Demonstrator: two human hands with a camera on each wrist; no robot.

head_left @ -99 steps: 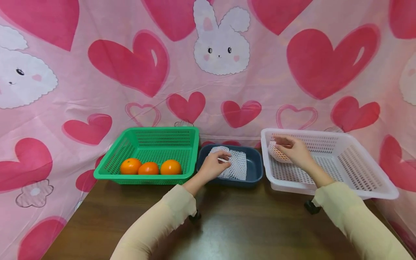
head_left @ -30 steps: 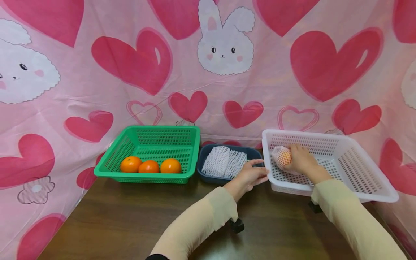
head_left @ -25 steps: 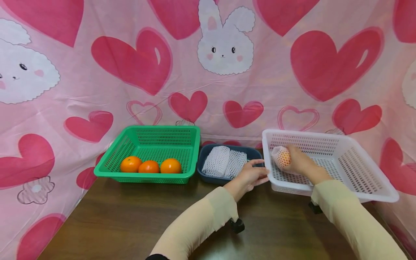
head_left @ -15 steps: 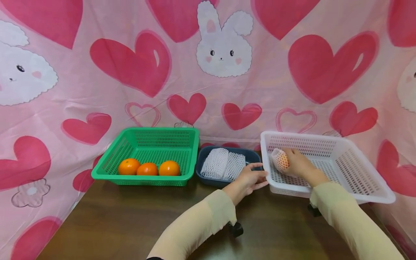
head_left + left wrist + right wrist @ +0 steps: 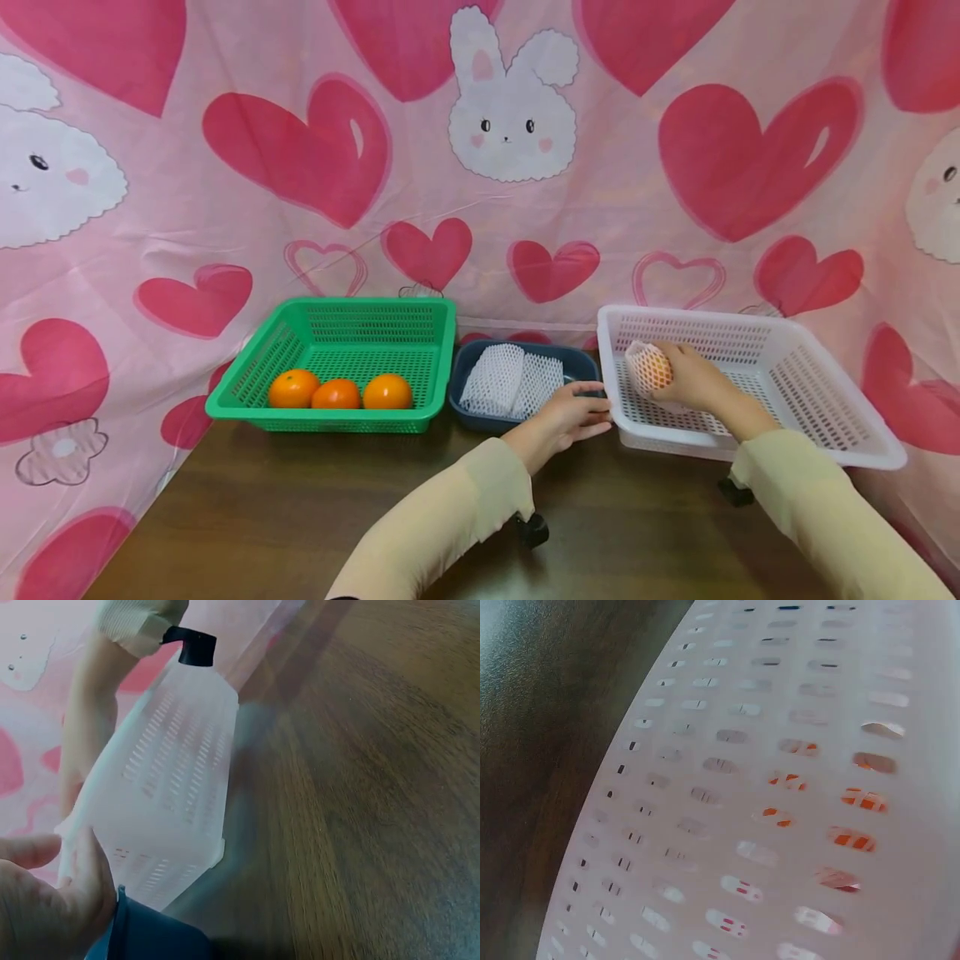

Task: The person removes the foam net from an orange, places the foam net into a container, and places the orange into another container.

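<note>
My right hand [image 5: 692, 377] curls round an orange in a white foam net [image 5: 649, 368], at the left end of the white basket [image 5: 750, 443]. Part of the orange lies hidden behind my fingers. In the right wrist view, orange patches [image 5: 864, 799] show through the slots of the basket wall [image 5: 727, 810]; my hand is hidden there. My left hand [image 5: 567, 416] has its fingertips at the basket's left rim, the fingers fairly straight. From the left wrist view, the left hand [image 5: 56, 892] touches the near corner of the basket [image 5: 161, 802].
Left of the white basket stands a blue tray [image 5: 480, 422] with folded white foam nets [image 5: 495, 380]. A green basket [image 5: 322, 414] farther left contains 3 bare oranges [image 5: 387, 391]. All stand along the back of the wooden table [image 5: 300, 500], before a pink cloth [image 5: 420, 183].
Since the oldest frame, my left hand has gone right from the blue tray to the basket rim. My right hand has come down onto the netted orange. Over the last second both hardly moved.
</note>
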